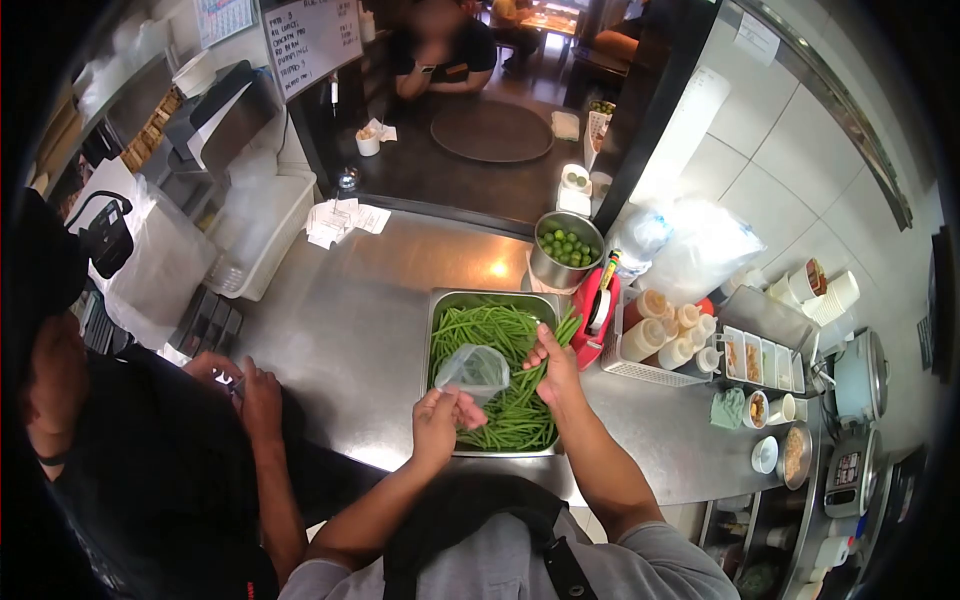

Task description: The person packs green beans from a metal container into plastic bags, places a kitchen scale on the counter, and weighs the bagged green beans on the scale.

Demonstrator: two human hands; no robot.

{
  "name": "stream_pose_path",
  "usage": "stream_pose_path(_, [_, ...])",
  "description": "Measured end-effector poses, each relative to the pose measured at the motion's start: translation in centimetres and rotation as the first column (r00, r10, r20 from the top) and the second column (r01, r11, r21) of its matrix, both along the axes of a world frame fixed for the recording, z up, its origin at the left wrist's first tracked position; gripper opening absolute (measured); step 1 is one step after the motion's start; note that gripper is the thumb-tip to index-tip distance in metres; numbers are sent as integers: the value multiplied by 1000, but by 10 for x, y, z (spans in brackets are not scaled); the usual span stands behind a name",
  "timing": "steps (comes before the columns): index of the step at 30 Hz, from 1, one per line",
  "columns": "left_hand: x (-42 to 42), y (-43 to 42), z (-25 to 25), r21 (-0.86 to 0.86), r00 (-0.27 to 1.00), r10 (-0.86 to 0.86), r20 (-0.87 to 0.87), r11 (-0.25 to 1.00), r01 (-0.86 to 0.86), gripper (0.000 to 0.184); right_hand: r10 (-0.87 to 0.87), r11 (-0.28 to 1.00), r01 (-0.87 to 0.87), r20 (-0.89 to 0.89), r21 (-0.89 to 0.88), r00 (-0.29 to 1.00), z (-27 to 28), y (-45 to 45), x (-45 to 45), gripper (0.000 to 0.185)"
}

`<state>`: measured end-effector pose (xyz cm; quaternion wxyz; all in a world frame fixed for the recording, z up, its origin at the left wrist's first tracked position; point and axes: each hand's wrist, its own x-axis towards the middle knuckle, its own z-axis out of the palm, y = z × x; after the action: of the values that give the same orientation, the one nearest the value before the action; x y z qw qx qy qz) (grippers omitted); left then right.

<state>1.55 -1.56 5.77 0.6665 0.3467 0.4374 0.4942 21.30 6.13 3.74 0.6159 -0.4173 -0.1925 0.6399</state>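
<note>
The left hand (pixel 440 420) pinched the bag (pixel 475 368), mouth open, above the beans (pixel 480 325) in the tray (pixel 431 340); the right hand (pixel 560 375) gripped a bunch (pixel 570 326) beside it. A slack grip could have shed beans; the limp bag might have sagged shut.

Steel pan (pixel 450 297): one. Green beans (pixel 478 332): a heap, past counting. Clear plastic bag (pixel 480 370) over the beans: one. Left hand (pixel 443 420) and right hand (pixel 553 374) at the pan: one each. Steel pot (pixel 556 277) of limes: one. Green limes (pixel 567 247): more than ten, some hidden. Red tape dispenser (pixel 594 312): one. Squeeze bottles (pixel 645 341) in white basket (pixel 640 371): at least six. Dark serving tray (pixel 492 132): one. Whiteboard (pixel 312 47): one.
</note>
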Motion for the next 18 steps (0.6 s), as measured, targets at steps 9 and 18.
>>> stream_pose_path(9, [26,23,-3,-95,936,216,277,976,-197,27,-150,984,153,-33,92,988,42,-13,-34,36])
stream_pose_path(18, [35,29,-4,-76,841,243,483,969,-236,30,-59,989,98,-307,111,950,66,-27,-45,37])
